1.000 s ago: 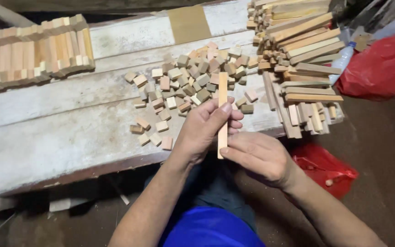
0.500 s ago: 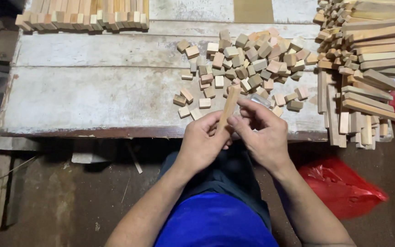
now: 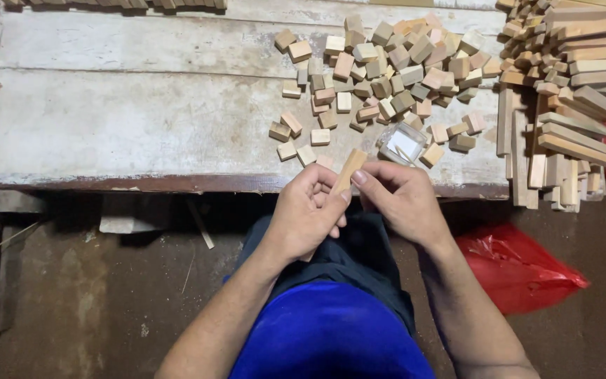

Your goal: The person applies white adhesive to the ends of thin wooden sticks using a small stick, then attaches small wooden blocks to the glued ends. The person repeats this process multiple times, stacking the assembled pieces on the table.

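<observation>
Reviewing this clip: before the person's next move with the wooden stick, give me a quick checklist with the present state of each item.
1. Stick held by both hands: ok. The left hand and right hand both grip the wooden stick.
2. Stick end visible: ok, its upper end pokes out above the fingers; the lower end is hidden.
3. Stick clear of the bench: cannot tell; it overlaps the edge of the white bench.
4. Small blocks within view: ok, scattered ahead of the hands.
5. Long sticks stacked: ok, at the right.
6. Small clear container: ok, close to the right hand.
</observation>
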